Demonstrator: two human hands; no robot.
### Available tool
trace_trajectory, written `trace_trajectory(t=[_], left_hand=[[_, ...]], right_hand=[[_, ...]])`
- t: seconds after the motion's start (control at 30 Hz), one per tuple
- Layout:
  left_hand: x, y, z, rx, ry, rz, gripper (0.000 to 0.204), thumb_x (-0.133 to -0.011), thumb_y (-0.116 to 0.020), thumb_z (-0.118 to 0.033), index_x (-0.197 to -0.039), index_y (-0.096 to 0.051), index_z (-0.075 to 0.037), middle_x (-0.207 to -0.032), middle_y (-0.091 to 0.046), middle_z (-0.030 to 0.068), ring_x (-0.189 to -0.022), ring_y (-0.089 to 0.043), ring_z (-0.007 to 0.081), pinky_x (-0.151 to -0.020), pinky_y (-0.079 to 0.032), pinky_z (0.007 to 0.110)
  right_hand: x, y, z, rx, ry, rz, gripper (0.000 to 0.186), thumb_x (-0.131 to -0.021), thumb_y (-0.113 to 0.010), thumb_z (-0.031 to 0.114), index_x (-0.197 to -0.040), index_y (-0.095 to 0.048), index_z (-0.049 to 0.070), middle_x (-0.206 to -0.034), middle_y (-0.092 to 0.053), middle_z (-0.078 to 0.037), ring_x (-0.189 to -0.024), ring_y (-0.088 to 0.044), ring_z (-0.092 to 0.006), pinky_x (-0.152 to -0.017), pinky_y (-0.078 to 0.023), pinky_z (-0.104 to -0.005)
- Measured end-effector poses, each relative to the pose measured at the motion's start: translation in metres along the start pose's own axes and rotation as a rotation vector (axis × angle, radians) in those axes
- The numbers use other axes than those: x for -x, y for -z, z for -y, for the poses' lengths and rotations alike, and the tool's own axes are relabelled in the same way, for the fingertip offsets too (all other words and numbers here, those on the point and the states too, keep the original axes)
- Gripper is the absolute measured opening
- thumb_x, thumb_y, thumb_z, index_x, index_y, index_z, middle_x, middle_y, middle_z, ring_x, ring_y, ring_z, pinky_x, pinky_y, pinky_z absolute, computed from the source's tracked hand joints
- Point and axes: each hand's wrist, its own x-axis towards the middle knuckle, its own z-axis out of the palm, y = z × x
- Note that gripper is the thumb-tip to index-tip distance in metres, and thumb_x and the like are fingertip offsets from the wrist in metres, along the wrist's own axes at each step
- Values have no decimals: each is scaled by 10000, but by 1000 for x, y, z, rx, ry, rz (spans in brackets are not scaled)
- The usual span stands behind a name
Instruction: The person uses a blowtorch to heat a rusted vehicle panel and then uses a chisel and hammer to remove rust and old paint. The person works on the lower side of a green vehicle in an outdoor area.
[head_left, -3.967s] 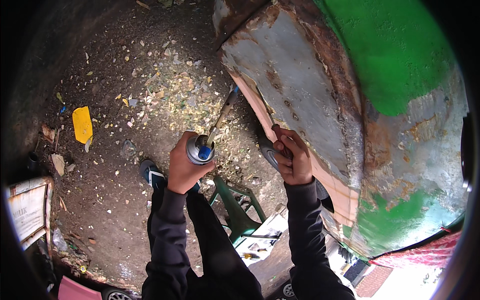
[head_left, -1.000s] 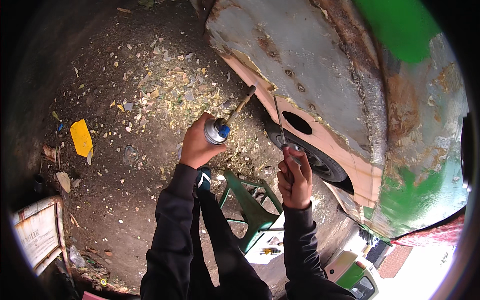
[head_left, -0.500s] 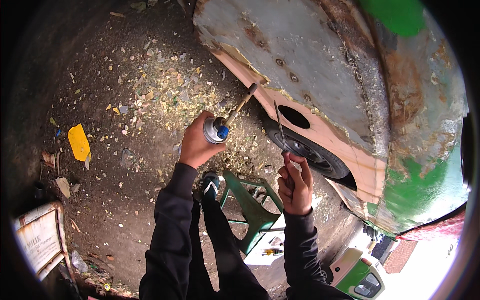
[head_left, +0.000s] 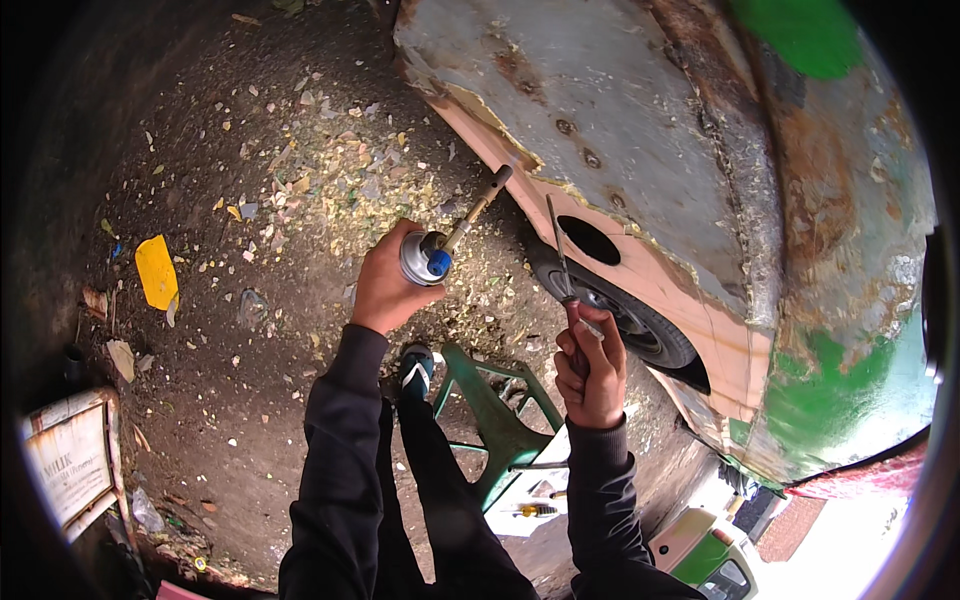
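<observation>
My left hand (head_left: 385,280) is closed around the canister of a gas torch (head_left: 414,262). It has a blue knob and a brass burner tube pointing up and right, its dark tip near the lower edge of the vehicle body. In my right hand (head_left: 592,370) is a screwdriver (head_left: 562,250) with a dark reddish handle, its thin shaft pointing up. The shaft's tip shows in front of the pink panel (head_left: 690,320); I cannot tell whether it touches. Above lies a large grey, rust-marked body panel (head_left: 600,110) with a ragged, peeling lower edge.
A vehicle wheel (head_left: 640,325) sits under the pink panel. By my foot stands a green plastic stool (head_left: 500,430), beside a white surface holding a yellow-handled tool (head_left: 538,510). Paint flakes litter the ground around a yellow piece (head_left: 156,272). A framed sign (head_left: 75,465) leans at lower left.
The view has shifted slightly. My left hand and the torch appear a little further left; my right hand holds the screwdriver in nearly the same place. Both grips are unchanged.
</observation>
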Motion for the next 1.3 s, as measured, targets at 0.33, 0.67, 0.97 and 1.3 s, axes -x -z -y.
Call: trace_trajectory(t=[0.33,0.67,0.97,1.3], left_hand=[[7,-1,-9,-112,-10,-14,500,-588,-785,-78,-1019,-531,-65,-879,-664,76,-806,-659,186,-746,-517,320],[27,-4,0,-62,9,-1,513,-613,-777,-41,-1060,-525,-63,-897,-641,30,-829,-601,103,-767,-493,271],[24,-7,3,-60,8,-22,517,-591,-780,-47,-1042,-530,-69,-879,-643,35,-807,-616,130,-758,-499,281],[23,-5,-6,-32,0,-5,477,-625,-764,-8,-1038,-532,-63,-882,-633,0,-826,-581,66,-758,-482,247]], right_hand=[[-12,-1,10,147,94,-15,170,-968,-547,91,-1136,-540,70,-821,-579,-71,-429,-293,-16,-345,-207,-168],[-31,-6,39,510,242,42,198,-950,-565,89,-1134,-538,20,-738,-573,-58,-396,-316,-9,-341,-203,-192],[-34,-2,42,555,232,35,209,-951,-569,86,-1152,-544,36,-673,-547,-18,-398,-316,-12,-346,-199,-199],[-38,-1,45,562,229,29,204,-952,-574,81,-1150,-549,42,-651,-539,-15,-390,-316,-16,-346,-198,-206]])
